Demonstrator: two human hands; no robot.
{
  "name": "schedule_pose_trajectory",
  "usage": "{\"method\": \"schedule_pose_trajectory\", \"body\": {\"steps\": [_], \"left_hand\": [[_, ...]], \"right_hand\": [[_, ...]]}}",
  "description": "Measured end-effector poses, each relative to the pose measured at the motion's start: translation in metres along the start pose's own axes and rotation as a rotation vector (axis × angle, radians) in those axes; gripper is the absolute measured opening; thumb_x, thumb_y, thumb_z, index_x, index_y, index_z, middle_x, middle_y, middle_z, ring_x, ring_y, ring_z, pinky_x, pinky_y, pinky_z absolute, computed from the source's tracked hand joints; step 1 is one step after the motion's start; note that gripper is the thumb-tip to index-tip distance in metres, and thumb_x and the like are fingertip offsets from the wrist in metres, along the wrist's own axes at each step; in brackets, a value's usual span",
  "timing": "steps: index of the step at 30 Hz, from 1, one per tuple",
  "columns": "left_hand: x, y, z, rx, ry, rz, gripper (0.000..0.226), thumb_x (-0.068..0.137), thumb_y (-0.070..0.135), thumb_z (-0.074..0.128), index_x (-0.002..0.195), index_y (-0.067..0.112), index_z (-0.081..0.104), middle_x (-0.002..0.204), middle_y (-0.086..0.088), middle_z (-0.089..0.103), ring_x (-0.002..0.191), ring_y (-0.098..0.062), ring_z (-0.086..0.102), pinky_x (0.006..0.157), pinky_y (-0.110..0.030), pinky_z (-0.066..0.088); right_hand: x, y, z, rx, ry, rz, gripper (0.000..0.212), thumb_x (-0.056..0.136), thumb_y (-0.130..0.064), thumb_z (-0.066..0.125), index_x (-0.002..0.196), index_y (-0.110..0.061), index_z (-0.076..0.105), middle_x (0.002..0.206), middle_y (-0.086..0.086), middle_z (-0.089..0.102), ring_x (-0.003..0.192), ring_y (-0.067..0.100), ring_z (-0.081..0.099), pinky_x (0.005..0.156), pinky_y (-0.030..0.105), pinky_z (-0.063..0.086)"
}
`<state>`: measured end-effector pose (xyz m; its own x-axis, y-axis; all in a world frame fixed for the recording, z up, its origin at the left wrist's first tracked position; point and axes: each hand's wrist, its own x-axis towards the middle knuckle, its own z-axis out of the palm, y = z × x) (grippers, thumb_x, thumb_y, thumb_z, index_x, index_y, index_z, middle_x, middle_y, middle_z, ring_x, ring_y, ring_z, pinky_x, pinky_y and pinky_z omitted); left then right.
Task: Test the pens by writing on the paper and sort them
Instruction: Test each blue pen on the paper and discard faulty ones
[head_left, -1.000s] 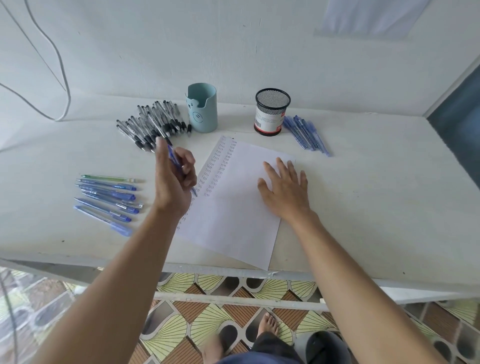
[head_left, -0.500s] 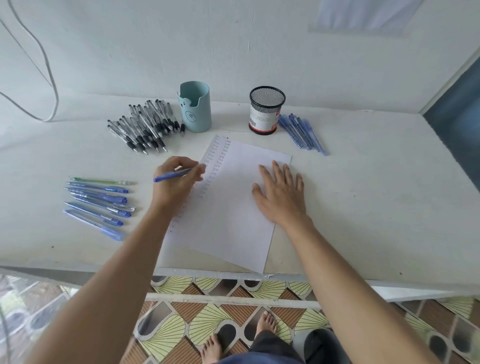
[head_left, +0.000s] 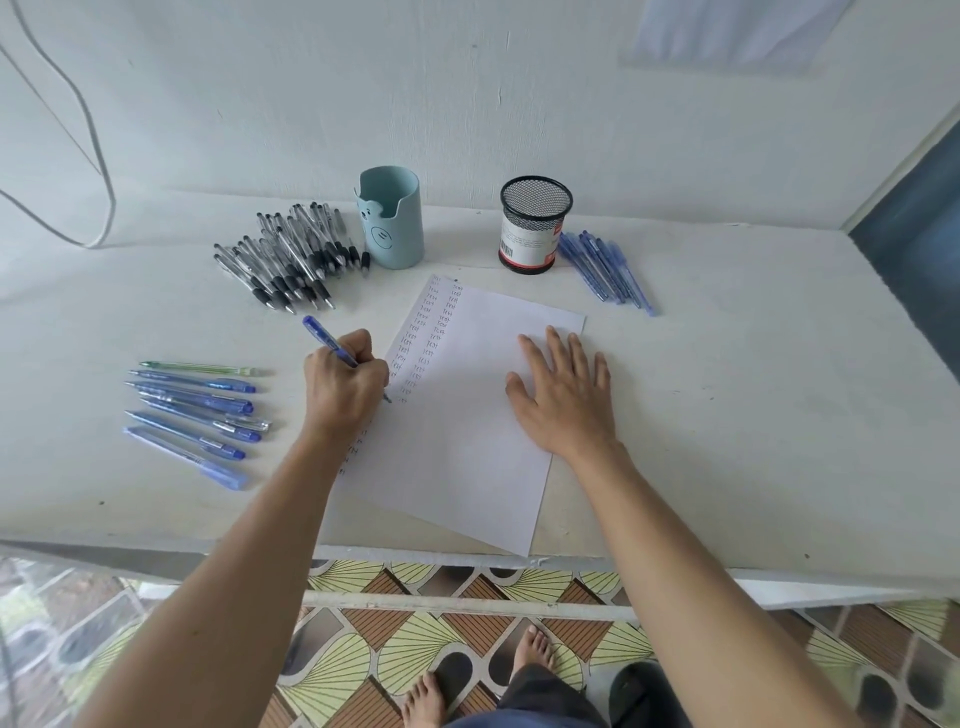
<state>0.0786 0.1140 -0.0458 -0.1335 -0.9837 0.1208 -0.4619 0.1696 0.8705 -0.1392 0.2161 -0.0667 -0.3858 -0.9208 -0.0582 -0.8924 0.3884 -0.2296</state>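
**Writing test in progress**

Left hand (head_left: 345, 387) grips a blue pen (head_left: 324, 335), fingers curled round it, tip on the paper (head_left: 467, 441) near its 9 o'clock edge, beside columns of written marks. Right hand (head_left: 563, 395) lies flat, fingers straight, pressing the sheet at 3 o'clock. From the paper, black pens (head_left: 291, 260) lie at 11 o'clock, a blue row (head_left: 197, 410) at 9, further blue pens (head_left: 605, 270) at 1.

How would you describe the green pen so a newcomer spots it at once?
On the white table, look left of the paper, where a row of pens lies side by side. The green pen is the one farthest from the table's front edge. It alone is pale green; the others are blue.
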Motion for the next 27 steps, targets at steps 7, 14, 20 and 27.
{"method": "schedule_pose_trajectory", "body": {"steps": [7,14,20,27], "left_hand": [[0.0022,-0.0031,0.0015,0.038,-0.031,0.008,0.035,0.062,-0.01,0.051,0.057,0.012,0.024,0.057,-0.004,0.023,0.06,-0.019,0.023,0.051,-0.03,0.02],[0.0015,-0.0022,0.0017,0.069,-0.047,0.024,0.029,0.063,-0.011,0.051,0.059,0.005,0.028,0.058,-0.009,0.029,0.057,-0.016,0.026,0.047,-0.029,0.022],[-0.0003,0.0033,0.0037,0.054,-0.037,0.044,0.037,0.065,-0.014,0.049,0.057,0.013,0.026,0.057,-0.004,0.026,0.051,-0.011,0.023,0.041,-0.02,0.018],[-0.0011,0.0028,0.0041,0.058,-0.051,0.034,0.035,0.064,-0.014,0.049,0.058,0.011,0.026,0.061,-0.007,0.025,0.056,-0.012,0.017,0.043,-0.023,0.015]], "right_hand": [[0.0,-0.0002,-0.0008,-0.002,-0.01,0.005,0.061,0.101,-0.053,0.026,0.158,-0.036,0.012,0.168,0.0,0.002,0.154,0.022,-0.005,0.122,0.05,-0.007],[0.0,-0.0006,-0.0004,0.003,-0.003,0.005,0.06,0.101,-0.052,0.026,0.158,-0.036,0.013,0.168,0.0,0.003,0.154,0.023,-0.004,0.122,0.051,-0.005],[-0.0003,-0.0005,-0.001,0.008,-0.011,0.004,0.061,0.101,-0.052,0.025,0.158,-0.036,0.012,0.168,0.0,0.001,0.154,0.023,-0.005,0.122,0.051,-0.006],[-0.0008,-0.0011,-0.0004,0.012,0.001,0.0,0.061,0.101,-0.052,0.027,0.158,-0.035,0.013,0.168,0.001,0.002,0.154,0.023,-0.004,0.122,0.051,-0.005]]}}
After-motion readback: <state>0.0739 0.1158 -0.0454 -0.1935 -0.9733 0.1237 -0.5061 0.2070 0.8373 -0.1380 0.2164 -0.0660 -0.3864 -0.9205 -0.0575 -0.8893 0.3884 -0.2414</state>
